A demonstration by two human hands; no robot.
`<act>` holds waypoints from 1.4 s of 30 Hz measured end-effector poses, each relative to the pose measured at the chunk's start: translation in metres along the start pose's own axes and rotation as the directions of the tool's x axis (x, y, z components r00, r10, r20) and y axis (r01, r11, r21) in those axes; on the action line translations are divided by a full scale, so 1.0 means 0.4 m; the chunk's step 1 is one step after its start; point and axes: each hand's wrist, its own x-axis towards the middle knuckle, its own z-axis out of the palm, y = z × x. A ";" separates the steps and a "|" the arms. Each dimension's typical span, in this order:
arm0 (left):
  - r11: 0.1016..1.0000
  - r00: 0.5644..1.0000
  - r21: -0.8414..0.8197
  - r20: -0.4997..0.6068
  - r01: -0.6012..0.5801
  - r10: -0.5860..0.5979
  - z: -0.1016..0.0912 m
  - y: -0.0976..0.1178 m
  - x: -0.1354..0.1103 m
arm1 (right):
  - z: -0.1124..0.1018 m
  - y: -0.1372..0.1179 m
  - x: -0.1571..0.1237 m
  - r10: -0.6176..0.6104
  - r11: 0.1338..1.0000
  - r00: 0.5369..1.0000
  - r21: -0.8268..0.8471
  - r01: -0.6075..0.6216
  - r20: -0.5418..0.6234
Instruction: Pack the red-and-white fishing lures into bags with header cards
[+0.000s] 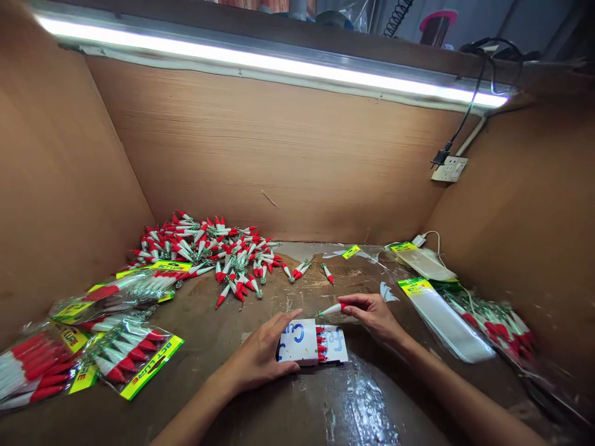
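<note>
My right hand pinches a red-and-white fishing lure by its red end. The lure's green, spiky tip points left, above a small white box with blue handwriting. Around the left end of that box is my left hand, its fingers along the far edge and its thumb along the near edge. Several lures lie side by side in the box, with their red ends showing at its right part. A few loose lures rest on the table beyond.
A large heap of lures lies at the back left. Filled packets with yellow-green labels cover the left front. To the right are clear empty bags and more lures. A plug dangles by a wall socket.
</note>
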 end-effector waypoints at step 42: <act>0.978 0.995 0.207 0.096 -0.039 0.020 0.054 -0.007 -0.009 | 0.011 -0.034 -0.141 -0.216 0.678 0.928 -0.637 0.366 0.303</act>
